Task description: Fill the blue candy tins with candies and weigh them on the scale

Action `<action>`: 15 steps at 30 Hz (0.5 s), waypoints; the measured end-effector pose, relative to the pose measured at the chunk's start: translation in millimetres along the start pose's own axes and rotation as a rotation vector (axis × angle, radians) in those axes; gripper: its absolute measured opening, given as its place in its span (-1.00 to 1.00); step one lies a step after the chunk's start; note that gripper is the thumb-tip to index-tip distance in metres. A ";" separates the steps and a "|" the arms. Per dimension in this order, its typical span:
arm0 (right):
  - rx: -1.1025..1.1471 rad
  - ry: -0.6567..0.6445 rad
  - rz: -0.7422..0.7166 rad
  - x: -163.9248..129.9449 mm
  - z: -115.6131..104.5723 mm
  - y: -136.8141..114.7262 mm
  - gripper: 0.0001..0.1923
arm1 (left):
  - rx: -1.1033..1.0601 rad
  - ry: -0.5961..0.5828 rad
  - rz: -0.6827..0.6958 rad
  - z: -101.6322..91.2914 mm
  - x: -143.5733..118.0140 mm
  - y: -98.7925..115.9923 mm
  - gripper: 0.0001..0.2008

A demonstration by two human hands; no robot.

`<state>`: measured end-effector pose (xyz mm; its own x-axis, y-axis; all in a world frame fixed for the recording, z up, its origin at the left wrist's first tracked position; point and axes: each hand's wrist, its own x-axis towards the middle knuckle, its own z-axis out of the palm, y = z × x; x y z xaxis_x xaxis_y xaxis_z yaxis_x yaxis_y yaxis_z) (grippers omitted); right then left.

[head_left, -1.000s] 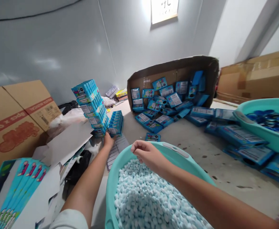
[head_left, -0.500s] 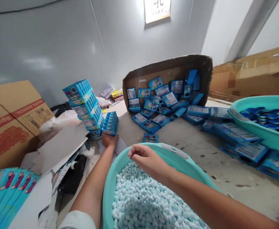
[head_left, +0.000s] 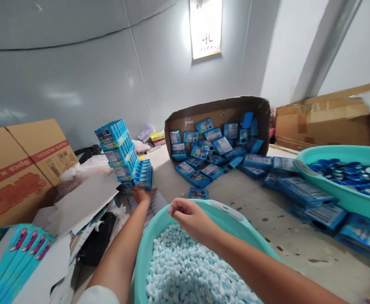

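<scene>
My left hand (head_left: 143,195) reaches forward to the near end of a small row of blue candy boxes (head_left: 143,175), its fingers spread and the thumb out to the right. Beside that row, on its left, rises a tall stack of similar blue boxes (head_left: 117,152) marked "Caramelo Macizo". My right hand (head_left: 186,215) hovers above the far rim of a turquoise basin (head_left: 254,232), fingers curled closed. Whatever lies inside the curl is hidden. Many pale blue and white candies (head_left: 187,270) fill the basin. A single blue box (head_left: 198,193) lies just beyond the rim.
A tipped carton (head_left: 172,120) spills blue boxes onto the table (head_left: 251,202). At right, another turquoise basin (head_left: 339,185) holds blue round pieces, with more boxes in front. Left are a large cardboard carton (head_left: 23,169), white card sheets (head_left: 83,202) and turquoise printed sleeves (head_left: 17,257).
The view has tilted upward, so everything sits lower in the picture. My left hand's fingers look more spread at the row of boxes. My right hand stays curled over the basin.
</scene>
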<state>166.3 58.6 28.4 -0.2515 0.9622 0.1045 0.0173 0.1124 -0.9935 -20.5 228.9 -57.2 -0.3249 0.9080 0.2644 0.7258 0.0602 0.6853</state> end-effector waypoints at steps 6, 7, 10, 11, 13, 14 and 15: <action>-0.196 -0.020 -0.052 -1.3 -6.4 6.0 -0.88 | 0.029 0.022 -0.108 -41.4 -11.1 -1.3 -0.56; -0.279 -0.041 -0.081 -2.5 -7.3 5.2 -0.85 | 0.026 0.016 -0.094 -55.8 -15.6 -2.4 -0.55; -0.567 -0.147 -0.238 -10.9 -2.7 -10.2 -0.75 | 0.009 -0.005 -0.024 -110.5 -40.5 -8.1 -0.60; -0.646 -0.195 -0.293 -16.4 3.0 -19.7 -0.72 | 0.003 -0.011 0.009 -130.7 -53.9 -11.7 -0.70; -0.736 -0.291 -0.354 -32.8 22.2 -41.1 -0.69 | 0.001 -0.013 0.078 -169.2 -88.0 -24.0 -0.88; -0.747 -0.339 -0.354 -44.3 35.2 -50.8 -0.68 | 0.003 -0.004 0.098 -185.6 -108.0 -32.8 -0.92; -0.732 -0.385 -0.334 -58.2 49.6 -58.1 -0.69 | 0.008 0.013 0.128 -199.5 -129.1 -43.4 -0.93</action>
<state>131.9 -16.2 77.9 -0.6595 0.7155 0.2303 0.4654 0.6293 -0.6225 -131.0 26.4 14.4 -0.2368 0.9030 0.3585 0.7666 -0.0531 0.6399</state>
